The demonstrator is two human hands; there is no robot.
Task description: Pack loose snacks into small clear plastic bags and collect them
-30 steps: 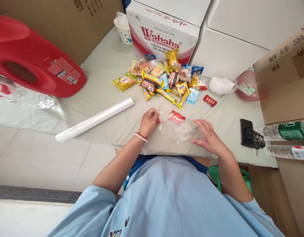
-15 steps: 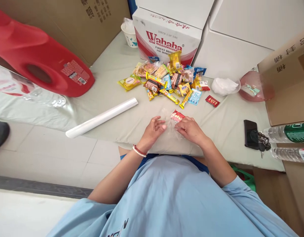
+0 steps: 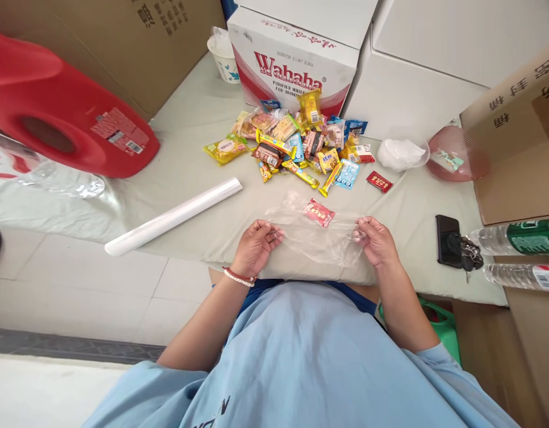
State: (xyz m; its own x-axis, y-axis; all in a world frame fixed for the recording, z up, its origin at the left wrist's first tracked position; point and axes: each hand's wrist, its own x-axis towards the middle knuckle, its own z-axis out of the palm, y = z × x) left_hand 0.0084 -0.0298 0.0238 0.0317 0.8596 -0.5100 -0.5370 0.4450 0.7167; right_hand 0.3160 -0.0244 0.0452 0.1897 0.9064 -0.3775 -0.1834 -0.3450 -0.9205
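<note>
Clear, wrinkled plastic film is stretched between my two hands just above the front of the table; whether it is a bag or a single sheet I cannot tell. My left hand pinches its left edge. At the right edge, the fingers of my right hand are pressed together on it. A small red and pink packet lies at the film's far side, in the middle; whether it is on, under or inside the film is unclear. Beyond it sits a heap of wrapped snacks, with a dark red packet apart to its right.
A white roll lies at left, near a big red jug and a clear bottle. Behind the snacks stands a Wahaha carton. To the right are a pink bowl, a phone, keys and two bottles.
My hands have moved apart, drawing the film out wide between them. My right hand has left the red and pink packet, which now shows fully. My left fingers have closed on the film.
</note>
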